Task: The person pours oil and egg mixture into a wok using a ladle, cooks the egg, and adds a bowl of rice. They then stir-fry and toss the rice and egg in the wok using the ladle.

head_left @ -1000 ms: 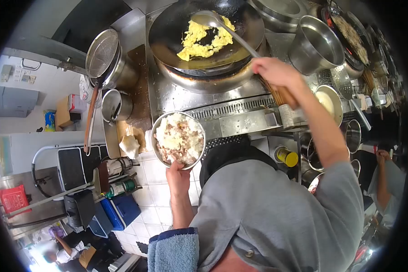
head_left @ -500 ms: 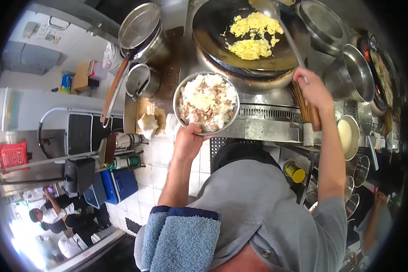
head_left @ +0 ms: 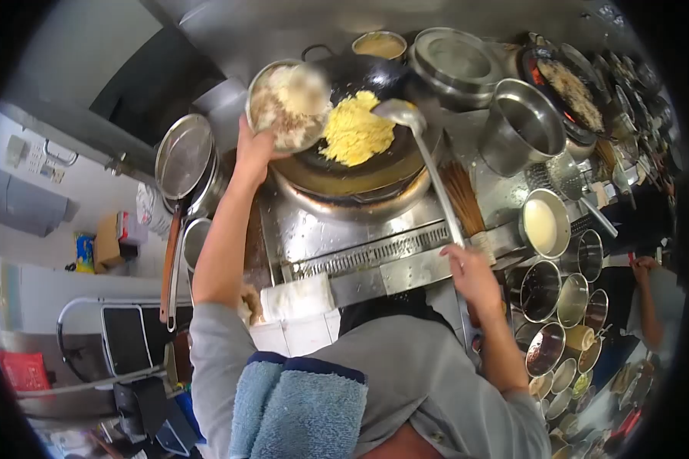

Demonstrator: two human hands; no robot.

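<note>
My left hand (head_left: 254,151) grips the metal bowl of rice and chopped meat (head_left: 283,107), which is tilted over the left side of the black wok (head_left: 337,177). Yellow scrambled egg (head_left: 357,130) lies gathered in the middle of the wok. My right hand (head_left: 473,274) is closed round the handle of a long metal ladle (head_left: 436,180). The ladle's bowl rests at the right edge of the egg. Part of the rice looks blurred.
Right of the wok are a bamboo brush (head_left: 461,197), a deep metal pot (head_left: 519,130) and a bowl of pale liquid (head_left: 542,226). A strainer (head_left: 184,158) sits at left. A folded white cloth (head_left: 297,298) lies on the front edge. Another person's arm (head_left: 648,306) shows far right.
My left hand has raised the rice bowl from the stove's front edge to the wok's left side and tilted it. The egg is now bunched together, and the ladle has come down beside it.
</note>
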